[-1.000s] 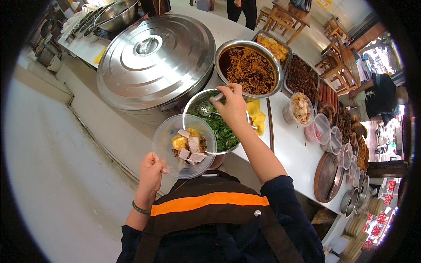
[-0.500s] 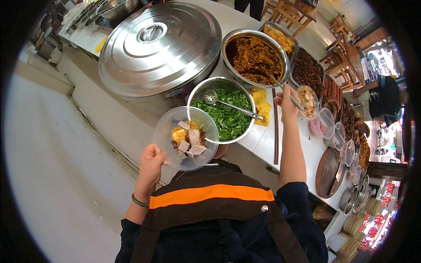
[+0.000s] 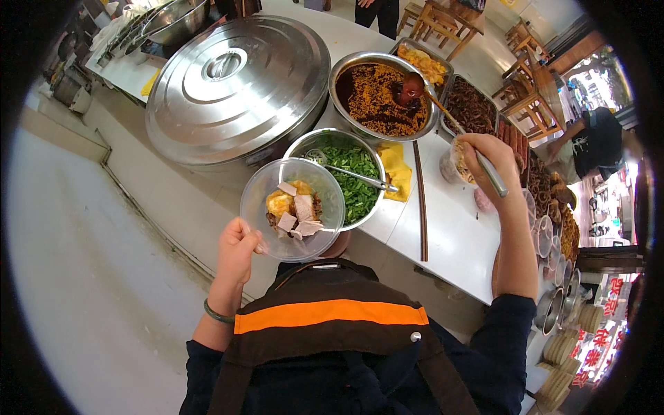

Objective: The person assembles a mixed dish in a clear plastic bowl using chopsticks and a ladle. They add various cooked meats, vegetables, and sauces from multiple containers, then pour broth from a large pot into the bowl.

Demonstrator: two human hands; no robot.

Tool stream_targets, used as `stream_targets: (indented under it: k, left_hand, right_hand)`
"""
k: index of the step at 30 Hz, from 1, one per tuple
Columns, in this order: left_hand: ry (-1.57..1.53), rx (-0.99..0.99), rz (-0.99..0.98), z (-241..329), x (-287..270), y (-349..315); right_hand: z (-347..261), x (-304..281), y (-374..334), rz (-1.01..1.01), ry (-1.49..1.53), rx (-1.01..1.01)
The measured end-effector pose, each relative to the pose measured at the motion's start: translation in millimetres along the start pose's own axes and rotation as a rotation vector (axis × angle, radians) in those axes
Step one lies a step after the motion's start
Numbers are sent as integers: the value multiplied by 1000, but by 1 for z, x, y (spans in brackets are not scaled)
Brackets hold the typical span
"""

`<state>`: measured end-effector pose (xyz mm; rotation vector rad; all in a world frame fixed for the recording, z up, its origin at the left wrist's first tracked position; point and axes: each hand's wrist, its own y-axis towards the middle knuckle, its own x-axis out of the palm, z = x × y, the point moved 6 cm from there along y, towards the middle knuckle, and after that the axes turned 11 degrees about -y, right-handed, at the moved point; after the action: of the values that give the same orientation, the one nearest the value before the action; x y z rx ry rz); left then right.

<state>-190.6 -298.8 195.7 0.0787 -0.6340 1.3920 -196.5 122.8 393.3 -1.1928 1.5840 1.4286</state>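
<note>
My left hand [image 3: 238, 250] grips the edge of a clear plastic bowl [image 3: 254, 194]. Inside it lie pale meat slices [image 3: 304, 223] and a yellowish piece. My right hand [image 3: 492, 162] is closed around the handle of a ladle [image 3: 453, 123], whose scoop is raised over the metal bowl of dark red sauce [image 3: 337, 111] and holds reddish liquid. Partly behind the plastic bowl stands a metal bowl [image 3: 377, 197] of chopped greens [image 3: 356, 173], with a slotted spoon [image 3: 363, 180] resting across it.
A large lidded metal pot [image 3: 235, 104] stands at far left. Dark chopsticks [image 3: 421, 207] and a yellow cloth [image 3: 395, 169] lie on the white table. To the right are trays of dark food [image 3: 470, 107] and clear tubs [image 3: 545, 235]. A person [image 3: 598, 142] stands beyond.
The ladle's scoop has risen from the sauce, and my right hand has moved right and slightly down with it. My left hand still holds the plastic bowl, tilted slightly differently.
</note>
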Motion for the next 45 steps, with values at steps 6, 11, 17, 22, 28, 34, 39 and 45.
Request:
stream_targets:
  k: [6, 11, 17, 22, 28, 34, 39, 45]
  left_hand:
    - [39, 14, 27, 4, 5, -1]
    - [10, 11, 66, 5, 10, -3]
    - [17, 41, 46, 10, 29, 10]
    - [37, 36, 31, 12, 44, 26]
    - [79, 56, 26, 26, 65, 51]
    - [70, 68, 22, 41, 98, 90]
    - [90, 28, 25, 41, 116, 112]
    - [76, 0, 37, 33, 122, 124]
  right_hand:
    - [14, 32, -6, 50, 57, 42]
    - [28, 30, -11, 65, 251, 178]
    - [45, 34, -13, 18, 390, 345]
    - [52, 47, -12, 28, 517, 413]
    - [73, 18, -28, 132, 651, 490]
    - [96, -2, -50, 277, 802, 621]
    - [82, -48, -87, 395, 844, 462]
    - [6, -69, -102, 158, 508, -15]
